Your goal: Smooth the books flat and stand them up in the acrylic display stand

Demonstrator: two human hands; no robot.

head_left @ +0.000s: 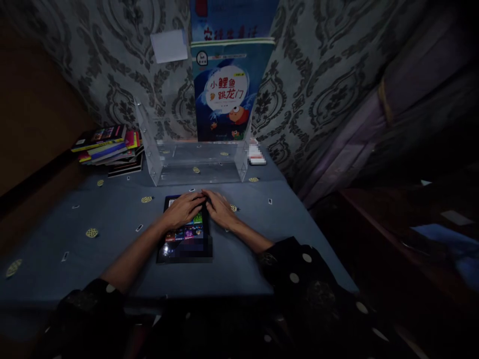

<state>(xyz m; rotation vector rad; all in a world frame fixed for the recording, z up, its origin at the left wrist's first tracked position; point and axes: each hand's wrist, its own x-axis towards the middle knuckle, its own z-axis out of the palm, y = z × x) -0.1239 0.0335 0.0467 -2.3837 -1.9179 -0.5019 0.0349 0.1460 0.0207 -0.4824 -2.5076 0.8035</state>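
Observation:
A dark, glossy book (183,247) with small colourful pictures on its cover lies flat on the table in front of me. My left hand (183,209) rests across its upper part with the fingers stretched out to the right, hiding some of the cover. At the upper right corner of the book is my right hand (221,209), fingers extended toward the left one. The fingertips of both hands come together there, and neither hand is wrapped round anything. A blurred patch hides the book's lower right part.
Behind the book stands a clear acrylic rack (198,174), holding an upright blue picture book (224,119) with another behind it. A pile of books (108,149) sits at the back left. The patterned blue cloth (254,269) covers the table; its right edge drops off toward a curtain (344,144).

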